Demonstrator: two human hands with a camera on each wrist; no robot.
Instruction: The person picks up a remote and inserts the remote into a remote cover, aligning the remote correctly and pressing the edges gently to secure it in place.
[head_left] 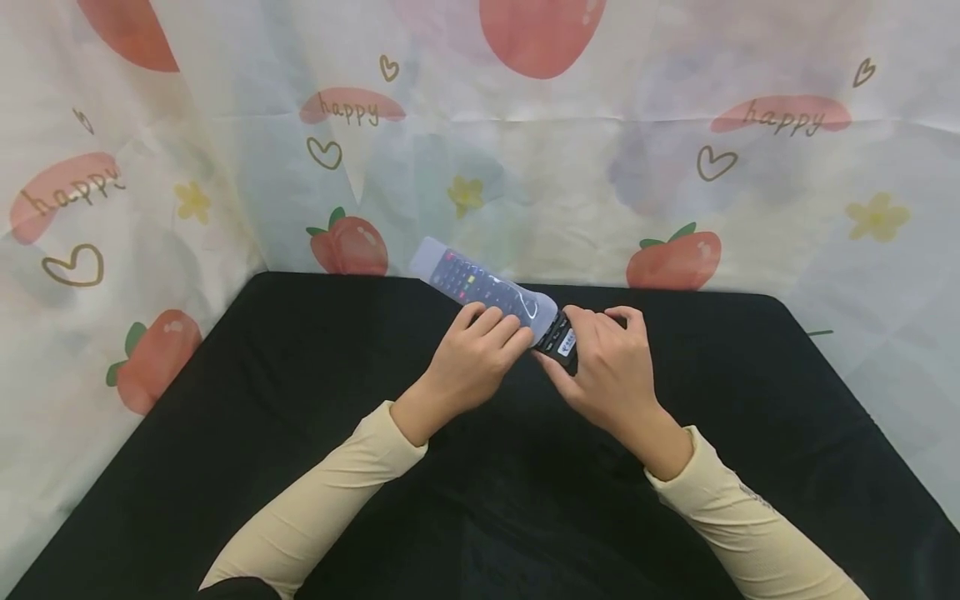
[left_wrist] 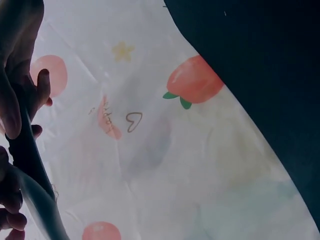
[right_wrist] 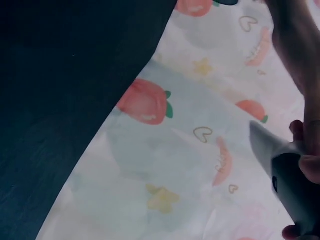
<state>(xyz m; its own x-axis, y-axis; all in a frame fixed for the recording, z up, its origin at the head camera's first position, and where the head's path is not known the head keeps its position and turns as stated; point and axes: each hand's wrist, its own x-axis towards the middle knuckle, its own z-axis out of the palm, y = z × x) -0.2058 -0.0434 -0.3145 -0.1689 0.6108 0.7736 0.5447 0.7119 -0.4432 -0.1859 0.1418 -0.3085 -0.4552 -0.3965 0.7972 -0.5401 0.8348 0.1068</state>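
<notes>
A black remote control point(head_left: 557, 340) sits partly inside a translucent pale sleeve-like cover point(head_left: 487, 287), tilted above the table's far part. The coloured buttons show through the cover, while the remote's lower end with a white label stands out bare. My left hand point(head_left: 471, 362) grips the cover along its near edge, fingers curled over it. At the bare end, my right hand point(head_left: 611, 371) holds the remote between thumb and fingers. The left wrist view shows the dark remote point(left_wrist: 31, 150) from the side; the right wrist view shows its dark underside point(right_wrist: 295, 195) and the cover's flared edge point(right_wrist: 262, 140).
A black cloth-covered table point(head_left: 510, 500) lies beneath both arms. Behind it and at its sides hangs a pale curtain point(head_left: 555, 192) printed with fruit, hearts and flowers. Both forearms wear cream sleeves point(head_left: 337, 479).
</notes>
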